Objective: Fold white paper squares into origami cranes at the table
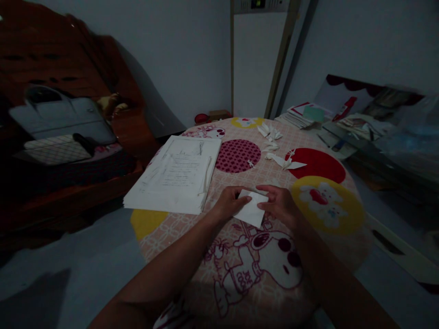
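Between my hands is a small folded square of white paper point(252, 210), just above or on the patterned tablecloth point(192, 224). My left hand point(230, 201) grips its left side, thumb on top and fingers beneath. On the right, my right hand point(279, 203) pinches the paper's other edge between thumb and fingers. Beyond the hands lie folded white paper cranes point(288, 163), with more folded paper pieces point(270, 132) farther back. To the left rests a thick stack of white sheets point(174, 178), the top one bearing writing.
A wooden bench point(126, 132) at the left carries a light handbag point(65, 114) and a quilted pouch point(58, 148). At the right, a glass-topped table point(363, 141) holds papers and a red marker-like item point(346, 107). A pale upright cabinet point(259, 64) stands behind the round table.
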Demonstrator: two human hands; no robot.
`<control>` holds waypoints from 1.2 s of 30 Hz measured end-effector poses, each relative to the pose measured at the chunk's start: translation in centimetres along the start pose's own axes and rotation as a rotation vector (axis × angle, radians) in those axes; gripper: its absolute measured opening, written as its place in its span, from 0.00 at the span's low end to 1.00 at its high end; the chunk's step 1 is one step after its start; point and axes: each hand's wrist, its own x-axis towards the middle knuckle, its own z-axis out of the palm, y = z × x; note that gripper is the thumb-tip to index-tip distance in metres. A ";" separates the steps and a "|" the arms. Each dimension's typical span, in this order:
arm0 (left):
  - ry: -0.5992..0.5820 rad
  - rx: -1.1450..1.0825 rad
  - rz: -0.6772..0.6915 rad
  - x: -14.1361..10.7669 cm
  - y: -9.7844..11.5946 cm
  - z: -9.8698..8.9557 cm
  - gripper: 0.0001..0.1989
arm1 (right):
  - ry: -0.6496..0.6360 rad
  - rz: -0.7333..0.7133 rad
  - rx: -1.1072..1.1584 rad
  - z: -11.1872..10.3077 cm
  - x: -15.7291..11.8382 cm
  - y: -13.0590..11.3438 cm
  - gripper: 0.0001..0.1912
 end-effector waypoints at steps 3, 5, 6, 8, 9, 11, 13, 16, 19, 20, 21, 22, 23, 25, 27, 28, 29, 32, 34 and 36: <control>-0.030 0.238 0.129 0.5 -0.3 0.1 0.17 | -0.019 -0.044 -0.265 -0.2 -0.6 1.0 0.17; -0.032 0.441 0.243 0.5 -0.3 0.2 0.22 | 0.017 -0.091 -0.556 -0.1 -1.1 1.1 0.13; -0.024 0.532 0.308 0.3 -0.2 0.3 0.24 | 0.045 -0.113 -0.700 0.0 -1.3 1.1 0.14; 0.007 0.676 0.428 -0.3 0.1 0.3 0.26 | 0.089 -0.152 -0.904 0.2 -1.7 0.7 0.20; 0.018 0.724 0.462 -0.6 0.2 0.3 0.25 | 0.099 -0.169 -0.957 0.3 -1.8 0.6 0.23; 0.003 0.771 0.469 -1.4 0.5 0.3 0.19 | 0.084 -0.211 -0.988 0.4 -2.0 0.5 0.28; -0.060 0.781 0.432 -2.0 0.6 0.1 0.14 | 0.046 -0.271 -0.974 0.4 -2.2 0.8 0.26; -0.120 0.783 0.403 -2.4 0.3 -0.2 0.09 | -0.018 -0.372 -0.985 0.4 -2.5 1.6 0.16; -0.116 0.771 0.406 -2.5 -0.2 -0.6 0.09 | -0.057 -0.401 -1.048 0.4 -2.8 2.3 0.11; -0.112 0.771 0.404 -2.5 -0.3 -0.6 0.11 | -0.055 -0.399 -1.065 0.3 -2.9 2.4 0.11; -0.110 0.774 0.402 -2.5 -0.4 -0.6 0.12 | -0.049 -0.397 -1.079 0.3 -3.0 2.5 0.11; -0.109 0.778 0.400 -2.5 -0.5 -0.6 0.13 | -0.042 -0.396 -1.092 0.2 -3.0 2.6 0.11; -0.110 0.784 0.399 -2.5 -0.6 -0.6 0.13 | -0.035 -0.398 -1.102 0.2 -3.0 2.7 0.11; -0.116 0.799 0.408 -2.5 -0.8 -0.6 0.14 | -0.033 -0.411 -1.112 0.0 -3.0 2.8 0.11; -0.126 0.815 0.428 -2.5 -1.0 -0.5 0.15 | -0.038 -0.425 -1.109 -0.2 -2.9 2.9 0.11; -0.130 0.828 0.435 -2.6 -1.0 -0.5 0.15 | -0.040 -0.429 -1.106 -0.2 -2.9 3.0 0.11; -0.132 0.841 0.440 -2.6 -1.1 -0.5 0.15 | -0.038 -0.431 -1.107 -0.3 -2.9 3.0 0.11; -0.134 0.879 0.447 -2.6 -1.3 -0.5 0.16 | -0.027 -0.438 -1.112 -0.4 -2.8 3.2 0.11; -0.131 0.892 0.452 -2.7 -1.3 -0.5 0.17 | -0.020 -0.449 -1.106 -0.4 -2.8 3.2 0.11; -0.124 0.899 0.461 -2.7 -1.3 -0.4 0.18 | -0.016 -0.462 -1.093 -0.4 -2.8 3.3 0.10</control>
